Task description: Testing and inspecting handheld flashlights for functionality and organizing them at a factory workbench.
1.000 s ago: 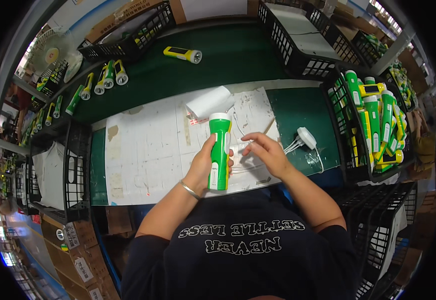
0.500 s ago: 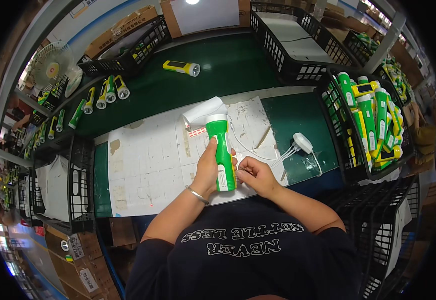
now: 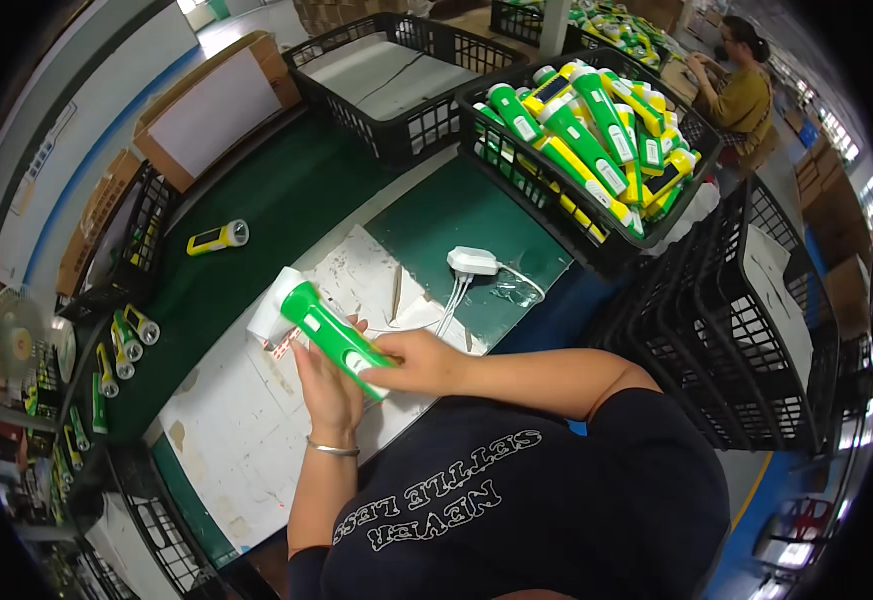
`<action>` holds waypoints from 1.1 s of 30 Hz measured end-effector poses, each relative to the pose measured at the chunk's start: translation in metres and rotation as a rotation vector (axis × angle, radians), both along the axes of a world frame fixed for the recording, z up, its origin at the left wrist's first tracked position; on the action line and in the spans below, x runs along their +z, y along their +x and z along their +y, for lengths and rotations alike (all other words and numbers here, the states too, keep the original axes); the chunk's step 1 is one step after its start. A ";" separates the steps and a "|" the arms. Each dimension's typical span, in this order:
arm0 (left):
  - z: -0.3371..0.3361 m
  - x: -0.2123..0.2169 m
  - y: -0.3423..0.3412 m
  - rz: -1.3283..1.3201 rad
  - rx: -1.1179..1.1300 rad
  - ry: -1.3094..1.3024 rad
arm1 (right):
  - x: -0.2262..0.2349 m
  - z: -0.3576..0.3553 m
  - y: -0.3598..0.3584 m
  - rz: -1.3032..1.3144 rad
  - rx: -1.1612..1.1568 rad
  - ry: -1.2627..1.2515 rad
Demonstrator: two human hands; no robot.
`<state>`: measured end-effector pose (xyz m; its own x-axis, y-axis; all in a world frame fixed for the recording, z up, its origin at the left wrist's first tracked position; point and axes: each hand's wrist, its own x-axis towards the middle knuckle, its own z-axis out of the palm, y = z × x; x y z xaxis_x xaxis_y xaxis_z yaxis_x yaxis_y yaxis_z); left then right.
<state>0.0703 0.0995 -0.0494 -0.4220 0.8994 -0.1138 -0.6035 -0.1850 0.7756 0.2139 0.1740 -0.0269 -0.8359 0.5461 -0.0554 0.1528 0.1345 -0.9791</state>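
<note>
A green flashlight (image 3: pixel 324 332) with a white head is held tilted over the worktable, its head pointing to the far left. Around its lower end my right hand (image 3: pixel 418 362) is closed, thumb on top near the switch. My left hand (image 3: pixel 330 390) is at its left side and underneath, the thumb raised beside the barrel and fingertips showing beyond it. Part of the left fingers is hidden by the flashlight. Behind the head lies a white roll (image 3: pixel 264 322), next to a red-and-white sticker strip (image 3: pixel 284 344).
A black crate (image 3: pixel 596 235) heaped with green and yellow flashlights stands at the far right. A white plug adapter (image 3: pixel 472 262) with cables lies on the table. One yellow flashlight (image 3: pixel 218 238) lies at the back left, and several flashlights (image 3: pixel 128 345) line the left. Stacked black crates (image 3: pixel 696 330) stand at right.
The view has swung to the right. My right hand has come onto the flashlight's lower end, and the left hand's grip has loosened. The flashlight has tilted from upright toward the left.
</note>
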 end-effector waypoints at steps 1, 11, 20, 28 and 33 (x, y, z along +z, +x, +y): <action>-0.001 0.001 0.000 -0.015 -0.049 0.092 | 0.010 0.011 0.013 0.035 -0.027 0.176; -0.012 0.013 -0.054 0.072 0.071 -0.101 | 0.123 0.294 0.248 -0.924 -1.243 0.984; 0.020 0.020 -0.052 0.144 0.034 -0.234 | 0.141 0.338 0.247 -1.400 -0.926 0.920; 0.042 0.018 -0.057 0.189 -0.030 -0.321 | 0.107 0.402 0.270 -1.585 -1.034 1.016; 0.053 0.025 -0.062 0.210 -0.004 -0.391 | 0.076 0.468 0.291 -1.454 -1.024 1.102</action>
<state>0.0082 0.1530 -0.0244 -0.4689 0.8074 -0.3581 -0.4259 0.1485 0.8925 0.5046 0.6424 0.0493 0.0562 0.9335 0.3541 0.9389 -0.1700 0.2992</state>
